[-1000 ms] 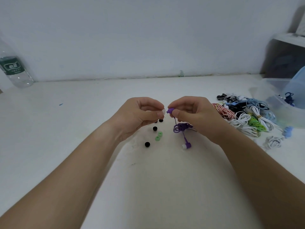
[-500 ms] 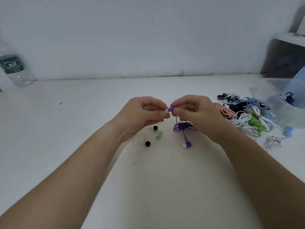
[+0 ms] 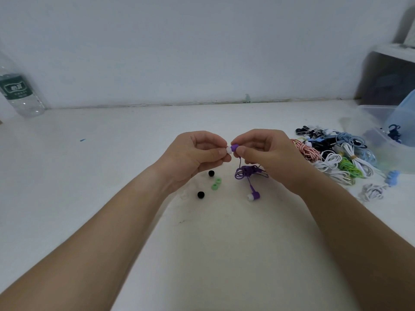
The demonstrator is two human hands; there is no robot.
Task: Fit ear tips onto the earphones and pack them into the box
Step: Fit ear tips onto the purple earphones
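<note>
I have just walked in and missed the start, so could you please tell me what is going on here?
A person is fitting ear tips onto purple earphones. The left hand pinches a white ear tip and presses it against the purple earbud pinched by the right hand. The second earbud lies on the table with a white tip on it, near loose black tips and green tips. More coiled earphones wait beside the clear box on the right.
</note>
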